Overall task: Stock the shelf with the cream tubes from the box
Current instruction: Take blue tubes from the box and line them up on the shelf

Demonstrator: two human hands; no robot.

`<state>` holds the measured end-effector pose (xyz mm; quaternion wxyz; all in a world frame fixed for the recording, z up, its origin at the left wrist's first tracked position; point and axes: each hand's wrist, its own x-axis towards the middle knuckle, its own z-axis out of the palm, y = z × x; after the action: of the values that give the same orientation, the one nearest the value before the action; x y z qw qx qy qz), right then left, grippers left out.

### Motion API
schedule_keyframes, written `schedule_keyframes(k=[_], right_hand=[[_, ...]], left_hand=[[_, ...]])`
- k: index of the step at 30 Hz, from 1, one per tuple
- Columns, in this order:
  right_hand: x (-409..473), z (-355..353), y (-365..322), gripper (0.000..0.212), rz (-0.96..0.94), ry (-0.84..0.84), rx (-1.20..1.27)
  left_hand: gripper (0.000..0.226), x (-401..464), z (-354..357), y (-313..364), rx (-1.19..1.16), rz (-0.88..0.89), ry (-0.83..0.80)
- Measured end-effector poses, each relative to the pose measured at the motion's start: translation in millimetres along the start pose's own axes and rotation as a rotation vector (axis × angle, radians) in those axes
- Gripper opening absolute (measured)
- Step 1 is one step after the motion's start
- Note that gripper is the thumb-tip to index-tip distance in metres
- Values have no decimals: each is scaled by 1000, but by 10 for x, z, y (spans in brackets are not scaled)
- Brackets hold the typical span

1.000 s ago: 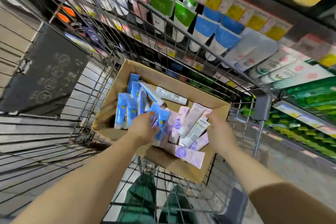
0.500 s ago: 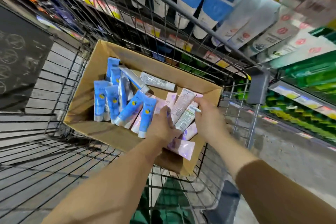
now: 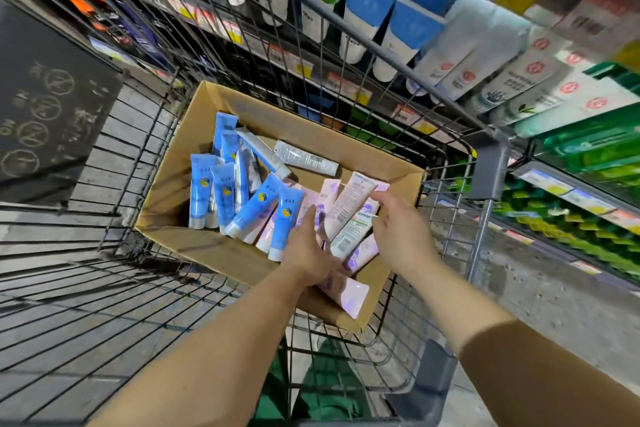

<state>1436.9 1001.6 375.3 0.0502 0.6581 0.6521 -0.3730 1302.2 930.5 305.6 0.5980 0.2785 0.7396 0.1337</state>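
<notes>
An open cardboard box sits in a wire cart and holds several cream tubes. Blue tubes lie on its left side, pink tubes on its right. A white tube with green print lies among the pink ones. My left hand reaches into the box with straight fingers resting on the pink tubes. My right hand hovers at the box's right edge, fingers spread, its thumb and fingertips touching the white tube and a beige tube. Neither hand lifts a tube.
The wire cart surrounds the box, its rim between me and the shelf. Store shelves behind it hold blue, green and white tubes with price tags. A black board hangs on the cart's left side. Grey floor lies to the right.
My left hand moved right from the blue tubes onto the pink ones. My right hand opened its fingers over the white and beige tubes. The view shifted closer to the box.
</notes>
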Motion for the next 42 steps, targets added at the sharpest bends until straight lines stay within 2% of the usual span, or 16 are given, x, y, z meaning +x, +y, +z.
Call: schedule_keyframes(k=[8, 11, 15, 20, 23, 26, 29, 31, 35, 38, 42], right_hand=[[-98, -89, -116, 42, 41, -16, 44], [-108, -91, -139, 37, 78, -24, 123], [-117, -71, -249, 25, 168, -161, 247], [-150, 10, -362, 29, 419, -493, 778], [-138, 46, -347, 25, 446, -498, 1021], [-95, 50, -289, 16, 380, -305, 993], [-2, 51, -222, 15, 342, -122, 854], [69, 85, -155, 16, 320, -60, 814], [156, 177, -53, 21, 321, -43, 780], [171, 244, -17, 20, 341, -43, 772], [153, 278, 34, 15, 350, -35, 765]], left_hand=[[78, -219, -590, 68, -274, -106, -277], [51, -278, -815, 74, -400, -107, -332], [30, -323, -959, 134, -584, -107, -384], [30, -429, -906, 310, -652, -44, -577], [34, -410, -832, 338, -673, -47, -611], [26, -293, -773, 277, -515, -46, -495], [16, -117, -714, 173, -214, -45, -239], [19, 5, -662, 118, -133, -40, -76], [23, 192, -548, 70, -17, -11, 202], [27, 318, -475, -9, 20, -59, 266], [35, 375, -299, -18, -3, -64, 201]])
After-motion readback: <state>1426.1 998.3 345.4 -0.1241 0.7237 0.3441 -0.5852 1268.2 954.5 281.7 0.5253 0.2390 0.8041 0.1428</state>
